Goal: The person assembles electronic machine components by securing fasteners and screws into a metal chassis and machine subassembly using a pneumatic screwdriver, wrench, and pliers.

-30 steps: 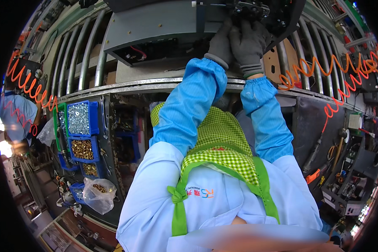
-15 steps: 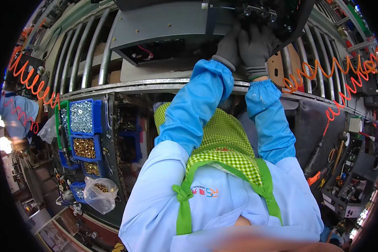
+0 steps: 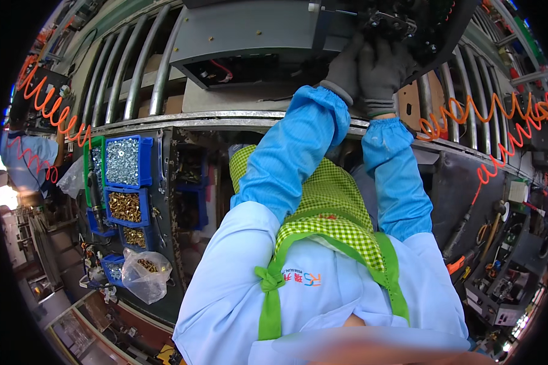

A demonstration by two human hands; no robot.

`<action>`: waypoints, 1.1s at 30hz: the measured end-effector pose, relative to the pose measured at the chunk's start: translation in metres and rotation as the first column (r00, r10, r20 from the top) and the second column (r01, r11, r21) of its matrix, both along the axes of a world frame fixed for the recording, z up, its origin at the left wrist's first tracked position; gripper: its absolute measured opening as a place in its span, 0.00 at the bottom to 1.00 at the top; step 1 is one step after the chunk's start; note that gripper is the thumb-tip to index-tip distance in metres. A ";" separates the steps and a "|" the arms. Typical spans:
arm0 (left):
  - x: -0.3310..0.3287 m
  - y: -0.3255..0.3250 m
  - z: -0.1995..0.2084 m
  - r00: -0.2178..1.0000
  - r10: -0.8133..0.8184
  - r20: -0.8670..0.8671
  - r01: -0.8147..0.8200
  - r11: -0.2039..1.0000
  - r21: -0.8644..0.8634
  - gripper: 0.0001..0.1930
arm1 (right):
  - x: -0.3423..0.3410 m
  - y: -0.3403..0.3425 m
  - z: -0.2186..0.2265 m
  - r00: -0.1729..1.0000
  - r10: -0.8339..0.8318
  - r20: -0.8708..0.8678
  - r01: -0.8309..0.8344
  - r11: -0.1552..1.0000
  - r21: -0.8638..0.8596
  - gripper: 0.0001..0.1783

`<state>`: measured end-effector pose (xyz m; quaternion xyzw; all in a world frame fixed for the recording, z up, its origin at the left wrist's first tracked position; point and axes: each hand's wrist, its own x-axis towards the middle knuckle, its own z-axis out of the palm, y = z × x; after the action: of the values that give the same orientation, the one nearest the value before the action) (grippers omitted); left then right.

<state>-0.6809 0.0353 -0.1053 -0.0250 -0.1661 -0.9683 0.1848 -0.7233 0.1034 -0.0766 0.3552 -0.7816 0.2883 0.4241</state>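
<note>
My left hand and my right hand, both in grey work gloves, reach side by side into the dark opening of a grey metal machine housing. Both are close to a metal linkage inside it. The fingertips sink into shadow, so their grip and anything in them are hidden. Blue sleeve covers run up both forearms. Along the housing's near side, a lower opening shows a red wire.
The housing stands over a roller conveyor with a metal front rail. Blue bins of silvery fasteners and brass-coloured screws are at left, beside a plastic bag. Orange coiled hoses hang right, near a tool tray.
The whole view has shifted slightly, with the housing and bins now a little farther right in the picture. Both hands stay inside the housing, in nearly the same pose.
</note>
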 end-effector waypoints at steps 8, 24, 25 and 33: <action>0.002 0.002 0.007 0.999 -0.018 0.029 0.017 0.999 0.029 0.25 | -0.001 -0.002 0.000 0.999 0.051 0.001 -0.051 0.995 -0.084 0.17; 0.005 0.003 0.004 0.999 0.021 0.028 -0.022 1.000 0.017 0.22 | 0.001 0.002 0.001 0.992 0.089 0.094 -0.086 0.996 -0.031 0.18; 0.003 0.001 0.002 1.000 0.002 0.003 -0.002 0.999 0.037 0.22 | 0.003 0.002 0.004 0.985 0.107 0.132 -0.107 0.994 -0.007 0.19; 0.004 0.002 0.005 0.999 -0.040 -0.037 0.042 0.998 0.055 0.24 | 0.000 0.005 0.006 0.980 -0.010 0.201 -0.018 0.991 0.135 0.23</action>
<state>-0.6773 0.0373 -0.0999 -0.0405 -0.1350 -0.9755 0.1687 -0.7236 0.1086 -0.0702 0.3541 -0.8376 0.2695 0.3170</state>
